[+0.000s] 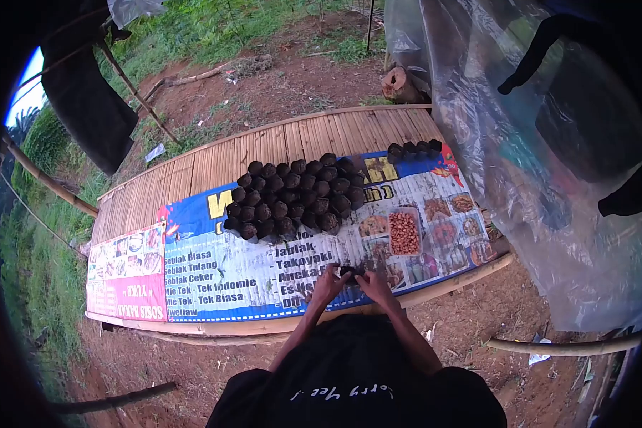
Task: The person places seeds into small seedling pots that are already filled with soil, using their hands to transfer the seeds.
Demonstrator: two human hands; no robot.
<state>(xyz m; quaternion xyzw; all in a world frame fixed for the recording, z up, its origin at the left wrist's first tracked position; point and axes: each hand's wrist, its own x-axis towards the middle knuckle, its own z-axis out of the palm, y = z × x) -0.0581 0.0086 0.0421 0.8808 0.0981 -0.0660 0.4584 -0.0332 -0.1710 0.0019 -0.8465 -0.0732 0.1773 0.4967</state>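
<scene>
At the front edge of the bamboo table, my left hand (327, 287) and my right hand (375, 287) are close together. Between their fingertips is a small black seedling bag (347, 272), gripped from both sides. How full it is I cannot make out. Beyond them stands a tight cluster of black seedling bags (285, 208) with dark soil showing in their tops. A clear plastic tub (405, 232) of reddish-brown seeds, perhaps peanuts, sits ahead and to the right of my right hand.
A printed menu banner (214, 294) covers much of the bamboo table (264, 145). Several more black bags (414, 149) line its far right. Plastic sheeting (506, 164) hangs at the right, with a bamboo pole (563, 347) below. A dark cloth (89, 107) hangs at the left.
</scene>
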